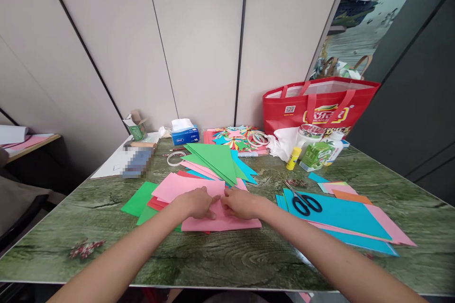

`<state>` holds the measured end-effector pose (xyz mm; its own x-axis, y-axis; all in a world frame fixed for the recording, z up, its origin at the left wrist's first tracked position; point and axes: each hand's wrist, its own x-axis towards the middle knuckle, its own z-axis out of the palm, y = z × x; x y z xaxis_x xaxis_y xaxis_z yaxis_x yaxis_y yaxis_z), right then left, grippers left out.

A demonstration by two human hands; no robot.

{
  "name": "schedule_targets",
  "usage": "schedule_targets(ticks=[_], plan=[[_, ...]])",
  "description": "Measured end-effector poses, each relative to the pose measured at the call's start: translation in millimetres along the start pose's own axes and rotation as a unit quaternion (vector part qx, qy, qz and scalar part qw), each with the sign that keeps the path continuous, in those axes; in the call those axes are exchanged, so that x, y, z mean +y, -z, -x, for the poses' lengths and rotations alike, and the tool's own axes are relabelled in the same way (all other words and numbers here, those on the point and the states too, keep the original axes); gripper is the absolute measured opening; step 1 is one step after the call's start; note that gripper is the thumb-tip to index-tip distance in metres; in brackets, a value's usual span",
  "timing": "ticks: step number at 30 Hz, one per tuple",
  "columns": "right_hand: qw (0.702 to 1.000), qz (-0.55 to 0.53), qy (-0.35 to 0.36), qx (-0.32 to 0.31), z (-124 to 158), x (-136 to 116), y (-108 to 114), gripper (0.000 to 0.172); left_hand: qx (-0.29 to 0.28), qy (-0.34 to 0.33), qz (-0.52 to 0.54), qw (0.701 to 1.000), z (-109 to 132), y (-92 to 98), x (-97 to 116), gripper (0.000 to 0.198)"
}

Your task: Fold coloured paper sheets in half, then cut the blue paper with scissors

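Plainly, from my remote seat I see the left hand (199, 202) resting on a pink paper sheet (222, 223), thumb and fingers parted. The right hand (241, 202) touches the same pink with curled fingers; I can't tell whether they pinch it. It lies mid-table (270, 262), just this side of green paper triangles (215, 158). To the right, I make out black-handled scissors (301, 204) on blue paper (348, 217), with a yellow glue stick (293, 158) beyond.

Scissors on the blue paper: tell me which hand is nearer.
Right. The right hand is on the pink paper, to the left of the scissors; the left hand is on that paper too, farther left.
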<state>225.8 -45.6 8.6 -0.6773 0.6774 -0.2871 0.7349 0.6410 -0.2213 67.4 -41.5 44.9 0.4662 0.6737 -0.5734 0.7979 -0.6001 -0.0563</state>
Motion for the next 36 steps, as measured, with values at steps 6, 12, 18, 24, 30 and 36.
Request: schedule_targets(ticks=[6, 12, 18, 24, 30, 36], plan=[[0.995, -0.047, 0.04, -0.074, -11.1, 0.2, 7.8, 0.019, 0.019, -0.009, -0.049, 0.999, -0.4, -9.9, 3.2, 0.078], [0.99, -0.086, 0.051, -0.097, -6.3, -4.4, 10.0, 0.017, 0.044, -0.031, -0.049, 0.997, -6.7, -19.6, -5.5, 0.096], [0.994, -0.061, 0.0, -0.086, -6.1, -17.1, 2.8, 0.019, 0.034, -0.016, -0.042, 0.998, -5.4, -16.2, -2.9, 0.079], [0.995, -0.058, 0.003, -0.085, -3.7, -23.2, -10.3, 0.022, 0.107, 0.036, -0.073, 0.991, -1.0, -27.2, 20.4, 0.061], [0.995, -0.058, -0.016, -0.08, -0.3, -25.2, -10.7, 0.023, 0.107, 0.085, -0.063, 0.989, -7.4, -32.9, 31.2, 0.068], [0.993, -0.066, -0.056, -0.08, 9.3, -30.2, -4.7, 0.027, 0.093, 0.076, -0.076, 0.99, -1.1, -27.6, 34.3, 0.079]])
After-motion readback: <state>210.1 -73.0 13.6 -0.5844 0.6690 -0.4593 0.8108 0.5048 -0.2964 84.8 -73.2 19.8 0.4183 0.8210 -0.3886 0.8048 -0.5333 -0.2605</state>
